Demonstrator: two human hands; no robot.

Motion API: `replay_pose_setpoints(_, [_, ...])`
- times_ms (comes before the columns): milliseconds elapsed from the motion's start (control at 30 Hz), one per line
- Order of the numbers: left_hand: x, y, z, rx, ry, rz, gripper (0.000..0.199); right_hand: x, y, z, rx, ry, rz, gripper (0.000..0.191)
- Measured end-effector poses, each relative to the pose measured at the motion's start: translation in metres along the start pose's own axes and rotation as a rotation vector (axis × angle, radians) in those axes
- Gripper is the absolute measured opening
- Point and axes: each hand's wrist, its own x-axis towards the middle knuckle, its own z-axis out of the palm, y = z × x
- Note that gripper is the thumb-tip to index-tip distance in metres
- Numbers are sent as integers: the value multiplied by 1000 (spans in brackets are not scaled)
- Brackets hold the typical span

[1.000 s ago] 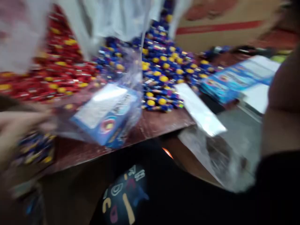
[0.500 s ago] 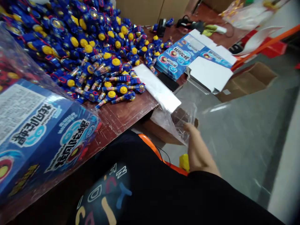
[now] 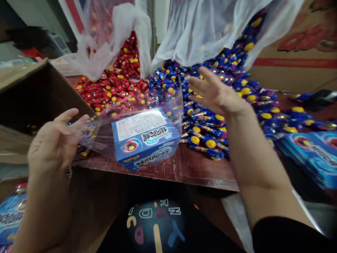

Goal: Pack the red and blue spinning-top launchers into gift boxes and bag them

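A blue printed box (image 3: 147, 140) with a white text panel stands on the table inside a clear plastic bag (image 3: 105, 140). At the left, my left hand (image 3: 52, 146) pinches the end of that bag, pulling the film out from the box. My right hand (image 3: 216, 93) is raised to the right of the box with its fingers spread, holding nothing. Behind and below it lies a heap of blue toys with yellow discs (image 3: 210, 130). Red toys with yellow parts (image 3: 116, 91) are heaped behind the box.
An open cardboard box (image 3: 50, 91) stands at the left. White sacks (image 3: 195, 31) hang over the heaps at the back. Flat blue printed cartons (image 3: 313, 151) are stacked at the right. Below left is another blue printed package (image 3: 12, 218). The table's front edge (image 3: 205, 182) runs close to my body.
The view has swung left from the cartons and floor to the box. My right hand has come up from the plastic bags below the table edge. My left hand now shows, gripping the bag.
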Motion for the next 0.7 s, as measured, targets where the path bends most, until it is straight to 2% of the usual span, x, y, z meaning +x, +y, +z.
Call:
replay_pose_setpoints(67, [3,-6,1,-39,-32,37,43,43,16,33,10,-218,-40,93])
replay_pose_setpoints(133, [2,-8,3,-39,-54,57,45,56,28,53,-15,-353,-114,67])
replay_pose_setpoints(167, [0,-9,4,-28,-46,61,45,55,31,58,-10,-358,-162,57])
replay_pose_setpoints(200, [-3,-10,5,-8,-24,69,44,50,34,61,11,-310,-214,54])
replay_pose_setpoints(233, [-5,-12,6,17,9,81,43,44,36,61,40,-209,-267,55])
replay_pose_setpoints(300, [-10,-21,7,74,100,74,39,32,40,59,44,58,-307,55])
replay_pose_setpoints(367, [-12,-41,9,104,188,-18,38,23,48,57,-54,276,-235,53])
replay_pose_setpoints(400, [-13,-53,9,90,230,-109,39,20,54,57,-117,346,-176,53])
replay_pose_setpoints(500, [-18,-97,13,-25,302,-428,44,14,80,61,-223,429,9,56])
replay_pose_setpoints(567, [-26,-119,20,-79,303,-572,44,8,99,64,-228,424,131,60])
replay_pose_setpoints(700, [-46,-138,44,-50,319,-666,34,-3,127,70,-177,332,328,66])
